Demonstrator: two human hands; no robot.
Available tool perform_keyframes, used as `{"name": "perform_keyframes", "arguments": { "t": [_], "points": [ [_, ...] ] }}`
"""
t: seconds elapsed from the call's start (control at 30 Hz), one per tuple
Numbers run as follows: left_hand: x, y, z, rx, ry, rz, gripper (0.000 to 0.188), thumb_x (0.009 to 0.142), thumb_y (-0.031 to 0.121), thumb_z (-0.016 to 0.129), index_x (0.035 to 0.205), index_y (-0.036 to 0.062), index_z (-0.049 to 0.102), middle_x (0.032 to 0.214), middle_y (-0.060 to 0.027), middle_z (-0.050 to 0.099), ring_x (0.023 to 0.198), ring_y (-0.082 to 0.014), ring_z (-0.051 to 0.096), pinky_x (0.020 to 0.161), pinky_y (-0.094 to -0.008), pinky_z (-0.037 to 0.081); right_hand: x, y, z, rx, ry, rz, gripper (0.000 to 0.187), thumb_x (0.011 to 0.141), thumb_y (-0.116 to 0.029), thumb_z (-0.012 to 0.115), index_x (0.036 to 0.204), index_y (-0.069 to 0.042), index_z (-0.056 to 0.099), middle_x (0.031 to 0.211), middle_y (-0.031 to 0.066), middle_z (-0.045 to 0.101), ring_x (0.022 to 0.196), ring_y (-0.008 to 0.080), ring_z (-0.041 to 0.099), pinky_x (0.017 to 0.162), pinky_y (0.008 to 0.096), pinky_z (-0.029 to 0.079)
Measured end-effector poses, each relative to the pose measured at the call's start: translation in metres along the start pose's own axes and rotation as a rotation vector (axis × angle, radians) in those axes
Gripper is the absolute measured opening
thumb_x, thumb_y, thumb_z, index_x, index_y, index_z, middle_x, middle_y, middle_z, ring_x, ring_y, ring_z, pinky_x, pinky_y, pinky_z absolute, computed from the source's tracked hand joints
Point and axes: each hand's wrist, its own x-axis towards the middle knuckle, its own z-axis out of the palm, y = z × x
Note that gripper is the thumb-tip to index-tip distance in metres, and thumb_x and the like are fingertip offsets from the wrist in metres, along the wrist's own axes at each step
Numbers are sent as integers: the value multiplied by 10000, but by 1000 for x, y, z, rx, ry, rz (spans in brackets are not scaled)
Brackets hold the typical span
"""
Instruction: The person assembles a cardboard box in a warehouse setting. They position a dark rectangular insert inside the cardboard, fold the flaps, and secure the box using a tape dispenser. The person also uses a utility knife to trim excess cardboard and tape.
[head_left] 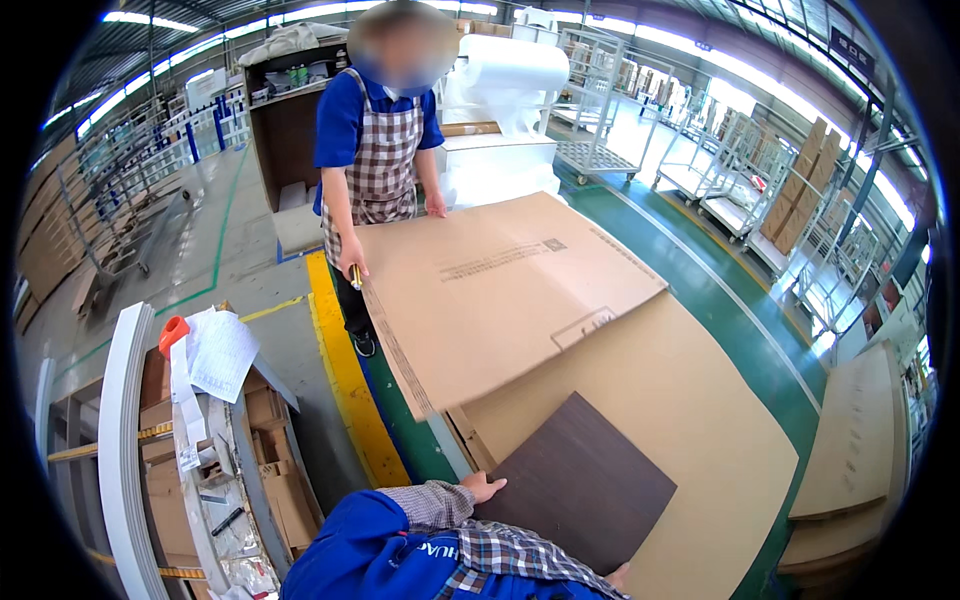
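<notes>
A dark brown wood-grain panel lies over a large sheet of plain cardboard in front of me. At the panel's left edge my left hand is closed on it, with the thumb side showing. My right hand is at the near right edge of the panel, mostly hidden by my apron and the panel; its finger pose cannot be made out. Across from me a co-worker holds a printed cardboard sheet, tilted above the far part of the plain cardboard. A small yellow object shows at one of the co-worker's hands.
To my left a cluttered bench carries papers, an orange tape dispenser and a black marker. A white post stands beside it. Cardboard stacks are at the right; a wrap roll and wheeled racks stand behind.
</notes>
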Motion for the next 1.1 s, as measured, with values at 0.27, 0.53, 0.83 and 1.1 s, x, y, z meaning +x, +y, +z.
{"name": "perform_keyframes", "arguments": {
  "t": [0.27,0.53,0.83,1.1],
  "points": [
    [-45,32,5,-70,-22,45,797,751,612,471,1221,-28,402,1180,-222,489,1093,-328,480,924,-372,375,1,11,-33,159,6,-46,741,858,-582,293,1083,84,526,1069,181,580,1008,301,533,900,336,373],
    [-65,20,-38,-287,174,25,687,808,561,428,1107,-56,468,1075,-231,544,1009,-340,524,865,-384,401,26,-78,-39,391,-112,-286,757,853,-593,296,1001,94,575,982,188,615,932,292,570,843,346,405],
    [-43,-58,-120,-403,447,-46,668,793,527,482,1024,-99,503,1034,-287,543,1003,-376,520,853,-397,402,12,-245,38,312,-177,-438,743,809,-616,393,654,91,561,654,198,582,638,262,533,648,389,407],
    [-45,-80,-198,-608,523,-65,532,802,409,546,1025,-73,505,1040,-238,557,990,-339,533,836,-370,411,-30,-331,90,212,-253,-545,753,800,-630,370,690,85,579,695,253,572,708,346,567,703,405,411]
  ]
}}
